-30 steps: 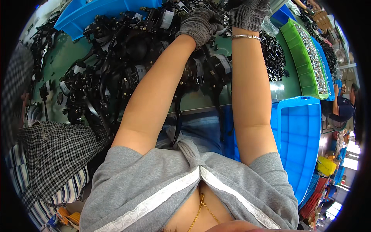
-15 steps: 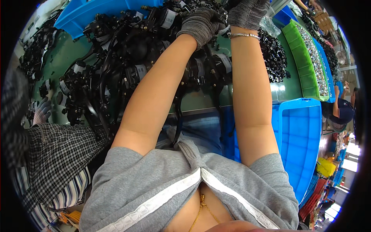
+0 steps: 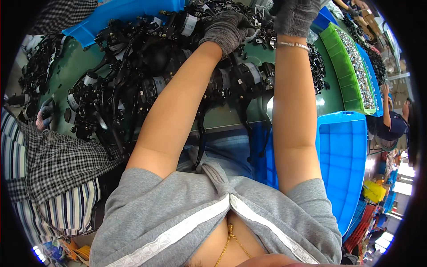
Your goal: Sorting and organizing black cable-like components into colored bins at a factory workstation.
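Both my hands wear grey knit gloves and reach to the far side of a green table [image 3: 262, 113]. My left hand [image 3: 226, 33] is over the pile of black lever assemblies [image 3: 147, 53], its fingers curled; whatever lies in them is hidden. Beside it are small black clamp-like parts [image 3: 265, 38]. My right hand [image 3: 297, 20] is at the top edge, near those parts, with its fingers dark and partly cut off. Several lever assemblies with white labels [image 3: 247, 73] lie between my forearms, their long levers hanging over the table's near edge.
A green bin [image 3: 340, 66] of small metal pieces stands at the right, beside black ring-like parts [image 3: 316, 64]. Nearer is a large blue crate [image 3: 344, 155]. Another blue bin [image 3: 129, 15] is at the far left. At my left, a co-worker's gloved hand [image 3: 45, 115] and checked sleeve [image 3: 66, 155] show.
My right hand has shifted right, uncovering small black parts between my hands. My left hand has moved slightly left. A checked sleeve has come in at the upper left.
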Motion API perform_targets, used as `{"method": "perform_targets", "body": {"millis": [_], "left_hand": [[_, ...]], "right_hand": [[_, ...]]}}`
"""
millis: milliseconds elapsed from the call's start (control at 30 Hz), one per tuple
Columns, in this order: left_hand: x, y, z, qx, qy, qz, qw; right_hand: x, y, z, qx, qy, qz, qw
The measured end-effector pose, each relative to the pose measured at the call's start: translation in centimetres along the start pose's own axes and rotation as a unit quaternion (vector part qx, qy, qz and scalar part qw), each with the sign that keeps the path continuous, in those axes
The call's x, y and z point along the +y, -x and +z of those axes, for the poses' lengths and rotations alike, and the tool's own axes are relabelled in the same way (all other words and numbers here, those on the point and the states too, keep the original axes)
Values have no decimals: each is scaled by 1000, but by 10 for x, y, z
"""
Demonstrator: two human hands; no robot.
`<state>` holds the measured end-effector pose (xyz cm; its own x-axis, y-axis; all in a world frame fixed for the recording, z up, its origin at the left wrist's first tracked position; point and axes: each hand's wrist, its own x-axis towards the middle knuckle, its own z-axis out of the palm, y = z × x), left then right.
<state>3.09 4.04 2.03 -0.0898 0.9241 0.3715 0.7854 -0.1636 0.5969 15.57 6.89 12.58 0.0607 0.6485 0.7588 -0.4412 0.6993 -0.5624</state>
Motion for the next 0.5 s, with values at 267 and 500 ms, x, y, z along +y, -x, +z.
{"method": "perform_targets", "body": {"millis": [267, 500], "left_hand": [[16, 17, -9, -27, -92, 23, 995], [18, 58, -56, 58, -106, 86, 989]], "right_hand": [[-41, 29, -13, -21, 69, 133, 989], [-49, 20, -26, -90, 65, 166, 980]]}}
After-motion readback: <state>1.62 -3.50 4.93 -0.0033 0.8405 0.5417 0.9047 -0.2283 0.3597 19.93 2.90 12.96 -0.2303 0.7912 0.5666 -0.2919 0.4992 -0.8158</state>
